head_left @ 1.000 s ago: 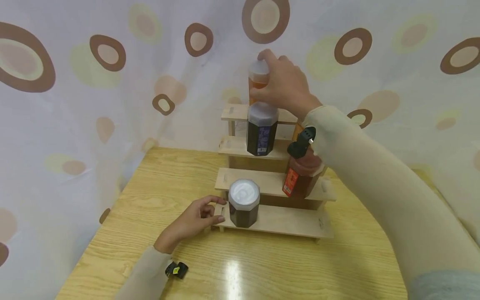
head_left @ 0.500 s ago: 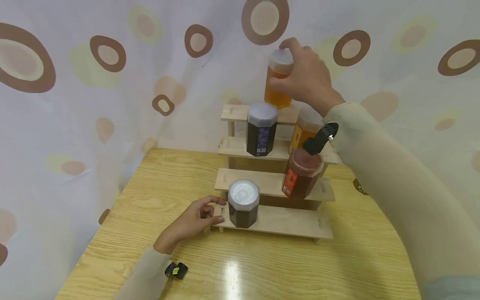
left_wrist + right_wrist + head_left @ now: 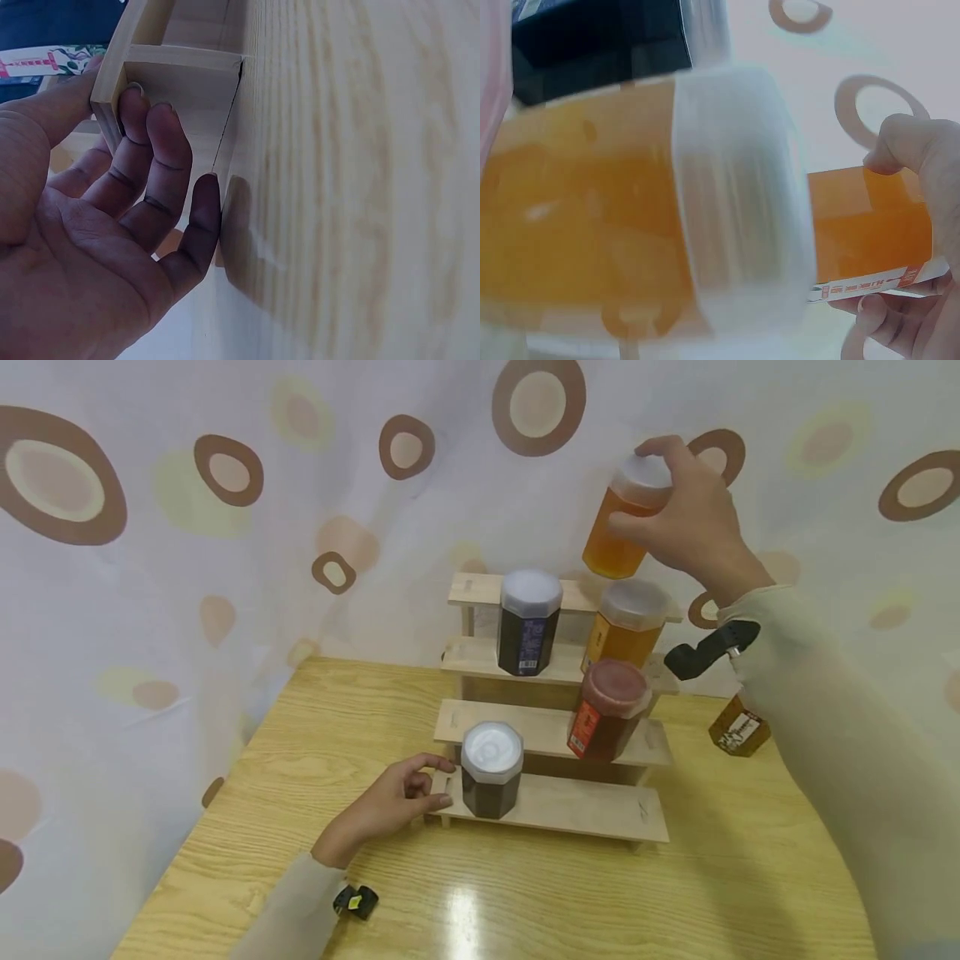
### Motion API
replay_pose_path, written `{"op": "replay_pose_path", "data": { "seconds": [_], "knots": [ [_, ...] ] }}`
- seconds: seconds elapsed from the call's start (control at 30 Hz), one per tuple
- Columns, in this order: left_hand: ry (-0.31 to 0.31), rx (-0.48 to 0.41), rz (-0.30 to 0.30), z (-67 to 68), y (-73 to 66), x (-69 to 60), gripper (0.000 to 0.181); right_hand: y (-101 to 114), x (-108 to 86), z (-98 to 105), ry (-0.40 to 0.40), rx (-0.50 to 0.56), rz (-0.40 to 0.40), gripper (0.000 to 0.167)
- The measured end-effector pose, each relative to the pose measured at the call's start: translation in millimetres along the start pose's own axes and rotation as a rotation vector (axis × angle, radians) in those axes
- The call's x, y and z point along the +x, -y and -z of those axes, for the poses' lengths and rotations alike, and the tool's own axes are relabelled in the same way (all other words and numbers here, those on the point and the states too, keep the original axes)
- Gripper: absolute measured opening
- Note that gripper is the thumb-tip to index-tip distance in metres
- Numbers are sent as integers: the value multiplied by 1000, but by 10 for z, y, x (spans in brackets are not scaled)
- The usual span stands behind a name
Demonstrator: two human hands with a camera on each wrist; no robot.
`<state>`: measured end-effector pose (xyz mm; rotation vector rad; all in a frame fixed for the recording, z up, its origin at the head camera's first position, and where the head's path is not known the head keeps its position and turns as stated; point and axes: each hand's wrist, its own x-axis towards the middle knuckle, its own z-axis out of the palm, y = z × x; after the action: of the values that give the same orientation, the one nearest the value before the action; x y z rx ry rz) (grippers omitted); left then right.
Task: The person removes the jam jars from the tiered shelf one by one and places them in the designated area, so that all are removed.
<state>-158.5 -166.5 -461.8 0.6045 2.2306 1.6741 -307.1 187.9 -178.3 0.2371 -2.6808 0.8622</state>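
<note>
My right hand [image 3: 693, 518] grips an amber jar [image 3: 615, 539] with a whitish lid, thumb on one side and fingers at the lid. This jar hangs slightly tilted above the right part of the tiered wooden stand [image 3: 585, 806]. In the right wrist view, the held jar [image 3: 862, 217] shows a white and orange label strip. My left hand [image 3: 390, 797] holds the left end of the stand's lowest shelf. Its curled fingers [image 3: 169, 161] reach under the board in the left wrist view. Close by on that shelf stands a dark jar [image 3: 491, 789] with a whitish lid.
A dark jar with a blue label [image 3: 528, 622] and another amber jar [image 3: 626, 635] stand on the second shelf from the top. Below them is a red-lidded jar [image 3: 609, 710]. A small brown patterned object [image 3: 738, 727] lies on the table [image 3: 337, 718] at right.
My right hand has carried the amber jar rightward, from the top shelf's left side to above its right part, and it now tilts. My left hand stays at the lowest shelf.
</note>
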Motion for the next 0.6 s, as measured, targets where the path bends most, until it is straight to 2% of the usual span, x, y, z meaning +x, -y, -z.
{"op": "replay_pose_path", "data": {
  "seconds": [0.43, 0.6],
  "knots": [
    [-19, -17, 45, 8, 7, -38, 41, -491, -134, 271, -61, 33, -68, 77],
    [-17, -1, 22, 7, 4, -24, 40, -679, -191, 360, -75, 20, -103, 77]
  ]
}}
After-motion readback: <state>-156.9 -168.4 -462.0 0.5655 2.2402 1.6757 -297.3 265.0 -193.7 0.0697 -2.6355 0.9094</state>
